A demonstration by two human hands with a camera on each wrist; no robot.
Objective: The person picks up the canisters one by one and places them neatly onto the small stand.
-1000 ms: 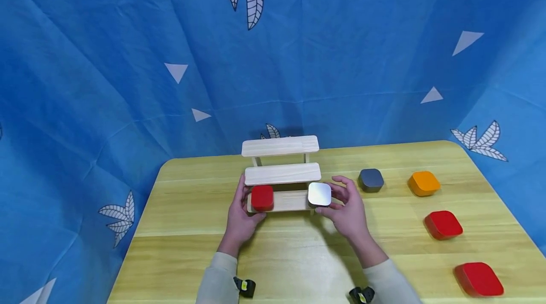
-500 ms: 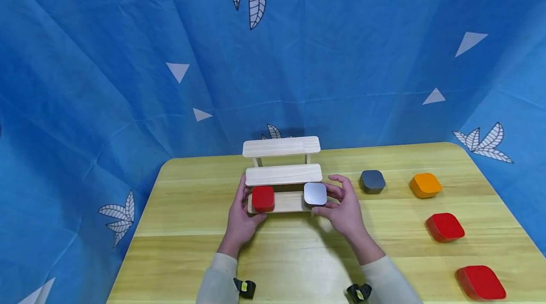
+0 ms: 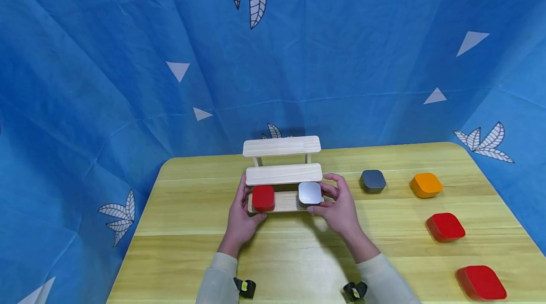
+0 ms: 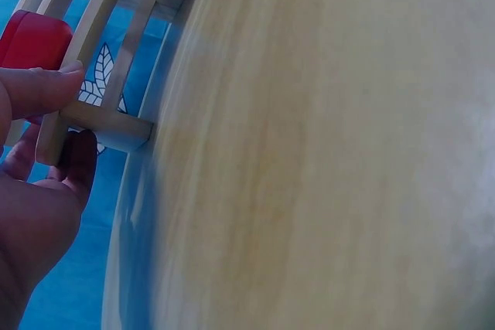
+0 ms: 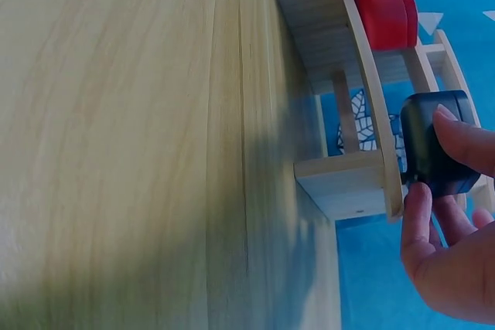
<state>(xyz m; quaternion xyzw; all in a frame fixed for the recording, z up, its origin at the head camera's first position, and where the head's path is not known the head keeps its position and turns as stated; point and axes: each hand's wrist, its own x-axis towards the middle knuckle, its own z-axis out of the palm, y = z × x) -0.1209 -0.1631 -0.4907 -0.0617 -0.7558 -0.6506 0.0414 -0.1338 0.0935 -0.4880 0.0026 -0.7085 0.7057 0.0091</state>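
**Dark box at the three-o'clock end of the lowest plank, in the right hand's pinch**

With twelve o'clock straight ahead of the person, the wooden stand (image 3: 283,173) has its long axis running nine to three, its three planks stepping up toward twelve. The dark box (image 3: 309,192) is at the three-o'clock end of the lowest plank, its glinting flat top facing up. From above it is a rounded square, so no long axis stands out; its sides lie nearly in line with the plank. Whether its base rests fully on the wood I cannot tell.

The right hand (image 3: 339,210) holds the dark box between thumb and fingers from the three-o'clock side. The left hand (image 3: 242,218) grips the plank's nine-o'clock end, thumb at the front edge, fingers curled behind, close by the red box (image 3: 263,198) standing there.

On the table (image 3: 277,261), seen from the dark box, a slate box (image 3: 373,181) and an orange box (image 3: 426,185) lie toward three, a second red box (image 3: 445,227) just past three, a third red box (image 3: 481,282) near four.

Compared with a second ago, the dark box and right hand have shifted toward nine; the left hand and stand have kept their places.
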